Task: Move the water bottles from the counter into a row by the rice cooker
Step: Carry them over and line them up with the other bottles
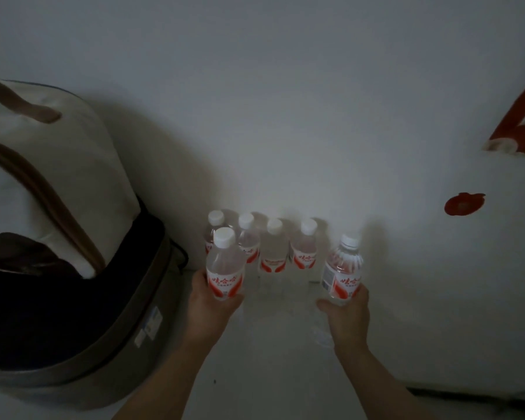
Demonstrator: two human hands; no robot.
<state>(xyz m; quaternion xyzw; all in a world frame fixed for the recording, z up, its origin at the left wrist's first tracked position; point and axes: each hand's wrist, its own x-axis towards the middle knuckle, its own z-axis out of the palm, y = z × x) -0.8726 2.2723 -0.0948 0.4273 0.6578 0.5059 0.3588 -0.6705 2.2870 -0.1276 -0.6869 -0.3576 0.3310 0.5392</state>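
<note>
Fingers of left hand (208,298) wrap upright bottle (225,268); right hand (347,313) wraps tilted bottle (341,271); row (273,244) at 12 o'clock, rice cooker (73,298) at 9.

Two bare forearms are seen entering from the bottom edge of the frame, one at lower centre-left, one at lower centre-right. No sleeves, cuffs or gloves are visible anywhere along them; both are uncovered up to the frame edge. Left hand (208,301) and right hand (347,313) are bare too: no rings, watch, bands or wristwear can be made out. Forearms appear slim, narrowing twd the wrists. Fingers are mostly hidden; thumbs are partly seen. Lighting is v. dim, so finer detail, e.g. nails, can't be told.
</note>
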